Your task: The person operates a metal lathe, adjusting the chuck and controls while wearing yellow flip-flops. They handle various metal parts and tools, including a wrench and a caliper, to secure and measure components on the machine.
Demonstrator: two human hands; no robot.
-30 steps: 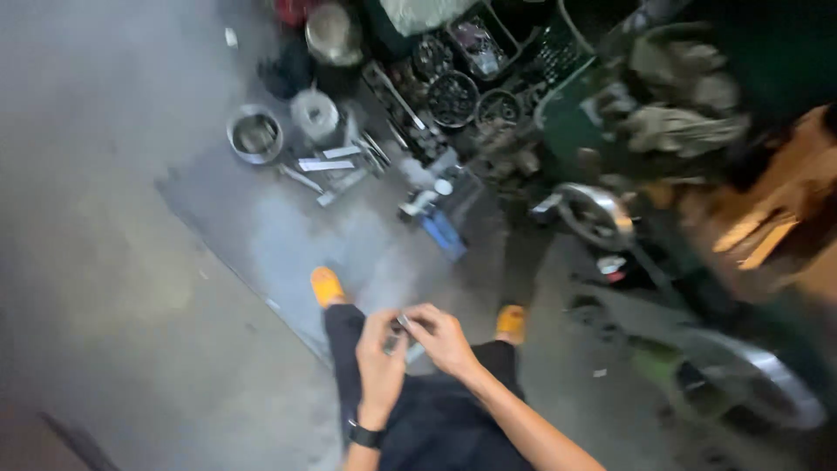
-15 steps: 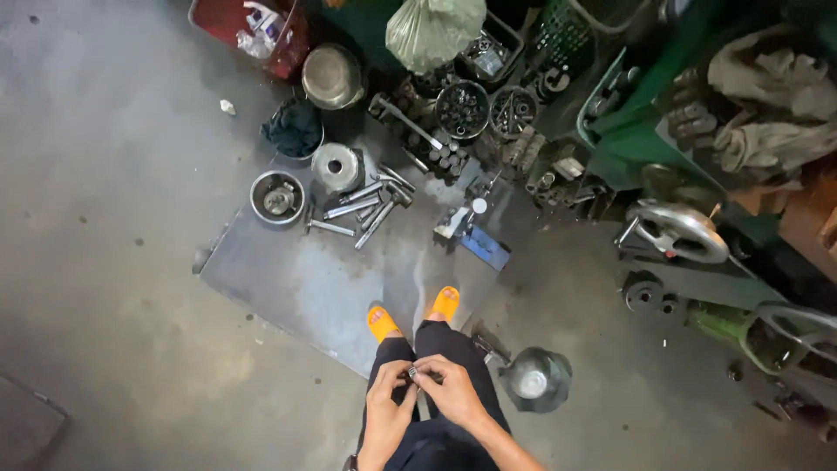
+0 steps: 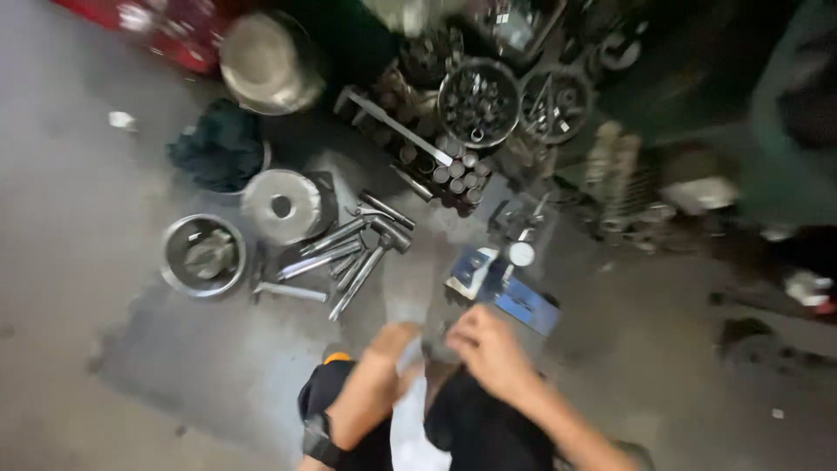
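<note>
From the head camera I look straight down at a grey concrete floor (image 3: 78, 262) crowded with metal parts. My left hand (image 3: 388, 353) and right hand (image 3: 488, 349) meet low in the frame, above my dark trousers (image 3: 488, 436), with a small grey object (image 3: 436, 347) pinched between them; motion blur keeps me from telling what it is. The left hand's fingers are curled in toward that object, and the right hand's fingers are closed over its other side, so both hands appear clamped on it, though the exact grip is smeared. A black wristband (image 3: 321, 440) sits on the left wrist. One orange shoe tip (image 3: 336, 358) shows just beside the left forearm. Ahead of the hands lies a blue vice-like tool (image 3: 514, 296) with a round dial gauge (image 3: 521, 254) touching its upper edge. To the left, a fan of long steel rods and sockets (image 3: 349, 257) rests on the floor, near a round metal disc with a centre hole (image 3: 281, 206) and a steel bowl (image 3: 202, 255) holding scrap. Farther up stand two round baskets of small parts (image 3: 478, 100), a cluster of short cylinders (image 3: 458, 170), a domed metal lid (image 3: 266, 61) and a dark green cloth (image 3: 218, 144).
</note>
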